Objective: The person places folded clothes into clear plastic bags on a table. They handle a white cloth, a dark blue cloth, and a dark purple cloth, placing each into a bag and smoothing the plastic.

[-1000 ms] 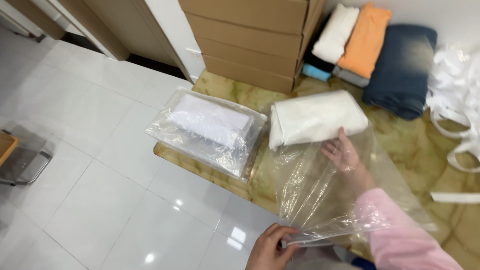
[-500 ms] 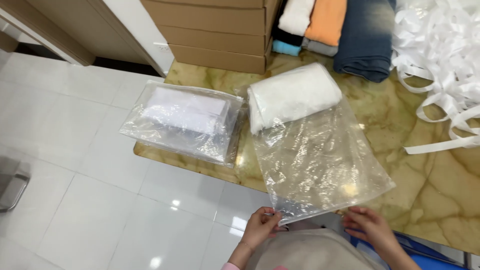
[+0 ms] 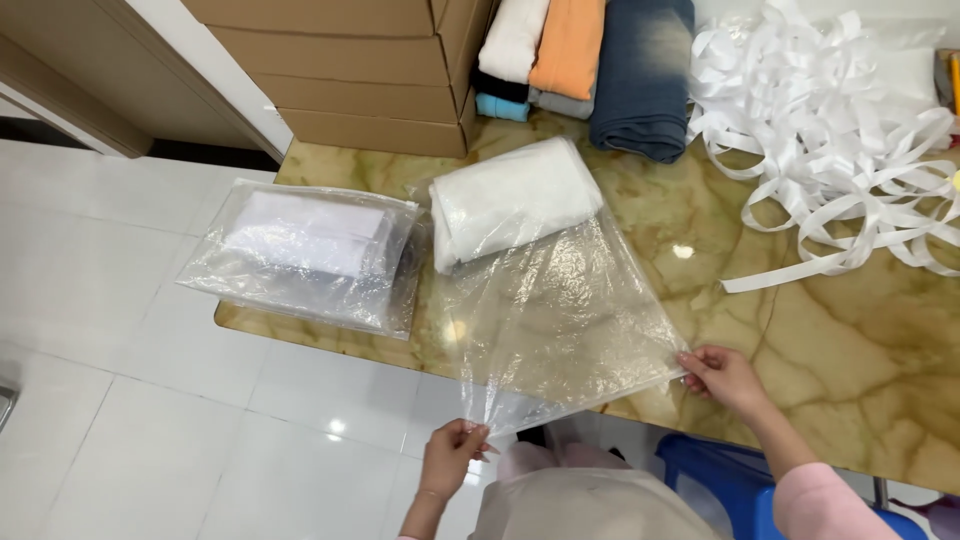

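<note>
Nearest the camera, at the bottom edge of the view, the left hand (image 3: pixel 452 452) is seen pinched shut on the near left corner of a clear plastic bag (image 3: pixel 560 310). Slightly further off and to the right, the right hand (image 3: pixel 722 375) is closed on the bag's near right corner, its pink sleeve (image 3: pixel 830 505) running down to the frame edge. Between the two hands the open mouth of the bag is stretched taut, hanging partly past the near edge of the marble table (image 3: pixel 850 340) over the white tiled floor (image 3: pixel 130 400). A blue stool (image 3: pixel 715 475) is partly seen under the table, just beside the right forearm. Further in, the far end of the bag is filled by a folded white cloth (image 3: pixel 510 200), which lies flat on the tabletop. Just beside it on the left, a second clear bag with a white folded item (image 3: pixel 305 250) is laid at the table's left corner, partly overhanging the edge. On the right of the table a loose heap of white ribbon (image 3: pixel 830 130) is spread. Beyond the bagged cloth, a row of folded garments (image 3: pixel 590 60) in white, orange and dark blue is stacked, touching a pile of cardboard boxes (image 3: pixel 350 70) at the far left.
</note>
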